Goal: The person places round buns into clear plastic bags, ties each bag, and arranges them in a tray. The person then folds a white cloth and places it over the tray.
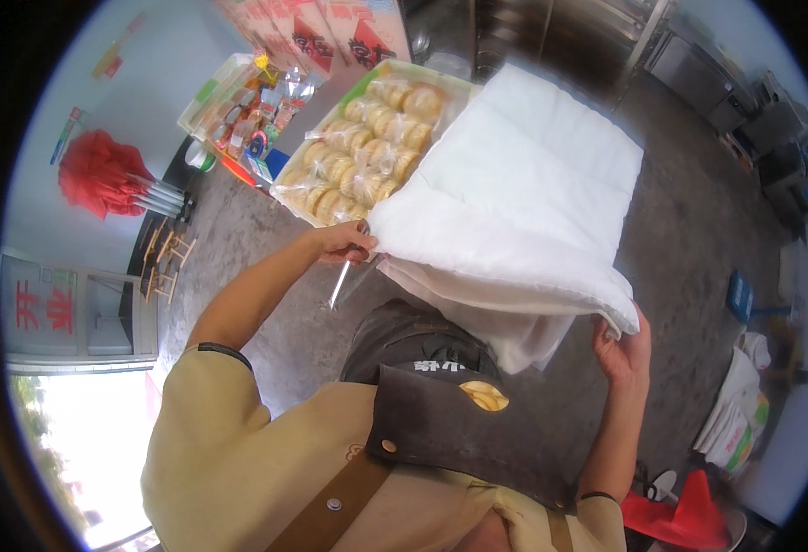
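Note:
A large white quilted cloth [532,175] spreads out in front of me, its near edge lifted and sagging in folds. The fingers of my left hand [345,242] are closed on the cloth's near left corner. From that same hand a thin shiny metal strip [339,283] points downward; what tool it belongs to is hidden. At the near right corner, my right hand [623,348] pinches the bunched edge. Just beyond my left hand stands a pale tray [286,199] of round yellowish pastries [360,158] in clear bags. The cloth lies along the tray's right side.
A box of packaged goods [261,115] stands past the tray at the left. Folded red fabric on poles [109,175] leans by the left wall, near a small wooden rack [166,260]. Metal equipment [781,138] lines the far right. White sacks [735,405] lie on the right floor.

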A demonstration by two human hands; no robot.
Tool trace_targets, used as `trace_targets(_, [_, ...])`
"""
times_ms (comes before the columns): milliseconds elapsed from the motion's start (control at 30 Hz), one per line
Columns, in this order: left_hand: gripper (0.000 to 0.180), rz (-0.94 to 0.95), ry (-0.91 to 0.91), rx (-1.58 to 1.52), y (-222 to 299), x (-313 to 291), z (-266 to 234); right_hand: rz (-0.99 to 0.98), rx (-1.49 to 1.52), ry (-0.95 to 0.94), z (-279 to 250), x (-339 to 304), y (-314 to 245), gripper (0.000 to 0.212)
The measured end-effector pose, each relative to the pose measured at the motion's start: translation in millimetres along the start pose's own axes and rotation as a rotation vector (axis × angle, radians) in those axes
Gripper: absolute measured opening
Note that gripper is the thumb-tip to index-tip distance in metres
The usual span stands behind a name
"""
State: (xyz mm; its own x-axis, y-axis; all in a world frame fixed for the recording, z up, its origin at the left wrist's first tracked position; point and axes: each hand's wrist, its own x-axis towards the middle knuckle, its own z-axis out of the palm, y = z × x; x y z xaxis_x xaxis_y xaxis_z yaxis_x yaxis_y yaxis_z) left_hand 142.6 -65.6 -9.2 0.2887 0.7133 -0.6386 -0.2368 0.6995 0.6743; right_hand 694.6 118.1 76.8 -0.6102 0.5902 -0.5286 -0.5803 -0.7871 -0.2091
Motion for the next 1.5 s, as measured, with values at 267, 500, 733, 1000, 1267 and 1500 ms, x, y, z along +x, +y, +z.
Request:
trace_targets(267, [0.048,-0.174,0.095,0.625,1,23,45,-0.024,-0.037,0.047,-3,4,3,0.031])
trace_targets(500, [0.057,-0.279,0.140,0.349,-14,-3,16,-0.018,-0.033,0.126,-21,-12,22,0.031])
trace_targets(733, [0.054,-0.301,0.255,-0.164,-67,-9,5,-0.013,-0.125,0.344,-46,-18,54,0.032])
trace_targets(1000, [0.058,-0.158,0.578,-0.448,-72,17,59,0.003,-0.220,0.389,-51,-23,52,0.035])
trace_targets(1267, [0.048,0.012,1.004,-0.268,-51,44,94,0.012,-0.176,0.391,-37,-22,51,0.030])
trace_targets(1500, [0.033,-0.044,0.964,-0.203,-44,37,63,-0.037,-0.215,0.407,-30,-21,40,0.029])
